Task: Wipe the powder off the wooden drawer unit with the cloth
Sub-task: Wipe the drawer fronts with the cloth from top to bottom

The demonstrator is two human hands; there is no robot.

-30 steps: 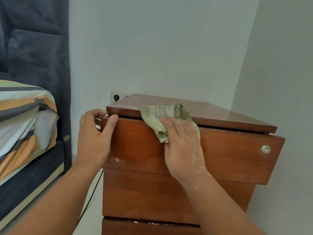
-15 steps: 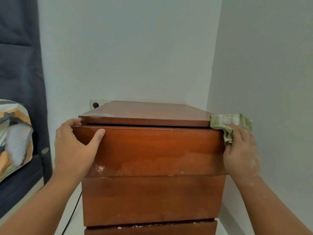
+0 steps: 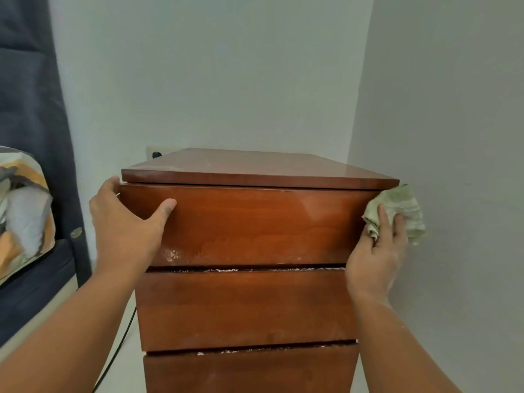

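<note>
The wooden drawer unit [image 3: 249,304] stands in the corner, with three drawer fronts in view. Its top drawer [image 3: 255,219] is pulled slightly forward. My left hand [image 3: 127,225] grips that drawer's left end, thumb on the front. My right hand [image 3: 377,256] presses a crumpled green cloth [image 3: 402,208] against the drawer's right end, just under the top board. White powder [image 3: 224,270] lies along the gaps between the drawers. A pale smear crosses the lower part of the top drawer front.
A white wall [image 3: 442,137] runs close along the unit's right side. A wall socket [image 3: 154,154] sits behind the unit's left rear corner, and a black cable [image 3: 119,350] hangs down beside it. A bed with a patterned pillow [image 3: 25,205] and dark headboard is at left.
My right hand swept the cloth from the middle of the top drawer front to its right end, then slightly down the side. My left hand kept its grip on the drawer's left end.
</note>
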